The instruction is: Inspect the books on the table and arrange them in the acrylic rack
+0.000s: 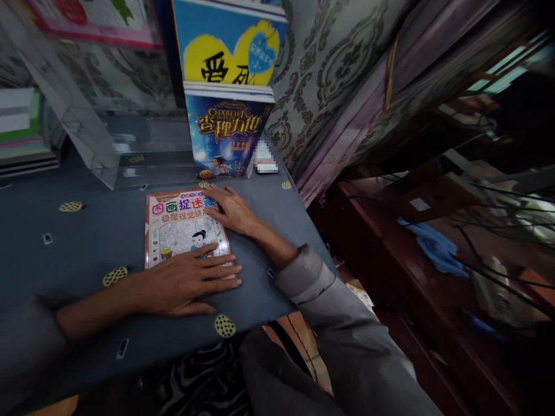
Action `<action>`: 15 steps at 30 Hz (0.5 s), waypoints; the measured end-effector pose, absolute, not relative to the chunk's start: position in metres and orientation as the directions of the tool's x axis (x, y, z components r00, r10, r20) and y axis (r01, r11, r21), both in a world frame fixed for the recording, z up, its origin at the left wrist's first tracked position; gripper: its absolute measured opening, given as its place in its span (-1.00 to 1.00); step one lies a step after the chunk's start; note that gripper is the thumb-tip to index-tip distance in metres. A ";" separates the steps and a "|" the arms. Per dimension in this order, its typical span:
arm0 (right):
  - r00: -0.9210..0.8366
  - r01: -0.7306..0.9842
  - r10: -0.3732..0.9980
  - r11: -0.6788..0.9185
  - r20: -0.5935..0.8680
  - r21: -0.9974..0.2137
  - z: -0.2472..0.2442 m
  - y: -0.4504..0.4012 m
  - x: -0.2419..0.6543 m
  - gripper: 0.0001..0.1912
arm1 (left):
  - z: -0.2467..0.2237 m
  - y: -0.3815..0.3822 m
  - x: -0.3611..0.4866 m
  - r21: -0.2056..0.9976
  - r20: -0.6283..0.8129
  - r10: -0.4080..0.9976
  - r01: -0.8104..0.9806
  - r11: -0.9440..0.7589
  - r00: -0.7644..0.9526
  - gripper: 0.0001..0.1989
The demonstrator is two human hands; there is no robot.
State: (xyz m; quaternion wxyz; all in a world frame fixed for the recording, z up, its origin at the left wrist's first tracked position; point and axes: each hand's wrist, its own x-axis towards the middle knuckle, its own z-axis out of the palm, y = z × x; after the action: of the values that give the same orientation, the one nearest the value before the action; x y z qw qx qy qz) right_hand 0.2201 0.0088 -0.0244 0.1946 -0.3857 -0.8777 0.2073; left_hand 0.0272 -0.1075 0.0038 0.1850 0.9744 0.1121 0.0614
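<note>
A picture book (173, 231) with a reddish-brown border and colourful Chinese lettering lies closed on the dark grey-blue tablecloth (78, 248). Across its lower edge my left hand (186, 281) rests flat, fingers stretched to the right. My right hand (232, 211) touches the book's upper right corner, its fingers extended and a little apart. Neither hand grips anything. Parts of the cover are hidden beneath the fingers.
Behind the book, a blue Charlie IX book (229, 138) and a blue-and-yellow book (229, 34) stand in a clear acrylic rack (147, 164). Stacked books (26, 144) sit at far left. A dark red cabinet (368, 231), with cables and a blue cloth (433, 245), is on the right.
</note>
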 end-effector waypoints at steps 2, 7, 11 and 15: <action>-0.622 0.602 0.760 0.618 0.188 -0.506 -0.024 0.007 0.220 -0.52 | 0.004 -0.109 0.028 0.350 0.092 0.250 0.204 -0.914 0.964 -0.43; -0.629 0.612 0.756 0.625 0.181 -0.484 -0.022 0.003 0.219 -0.51 | -0.003 -0.100 0.014 0.271 0.144 0.381 0.334 -0.903 0.913 -0.54; -0.632 0.635 0.756 0.630 0.168 -0.447 -0.018 -0.002 0.218 -0.52 | -0.013 -0.066 -0.023 0.277 0.209 0.672 0.617 -0.737 0.710 -0.54; -0.619 0.683 0.764 0.638 0.183 -0.355 -0.014 -0.006 0.209 -0.54 | -0.017 -0.035 -0.058 0.364 0.164 0.803 0.722 -0.589 0.573 -0.50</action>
State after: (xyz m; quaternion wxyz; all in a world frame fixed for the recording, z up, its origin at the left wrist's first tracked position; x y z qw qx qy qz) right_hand 0.2094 -0.0060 -0.0141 0.1602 -0.4062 -0.8907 0.1264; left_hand -0.0579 -0.0347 -0.0169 0.1291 0.8774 0.4344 0.1577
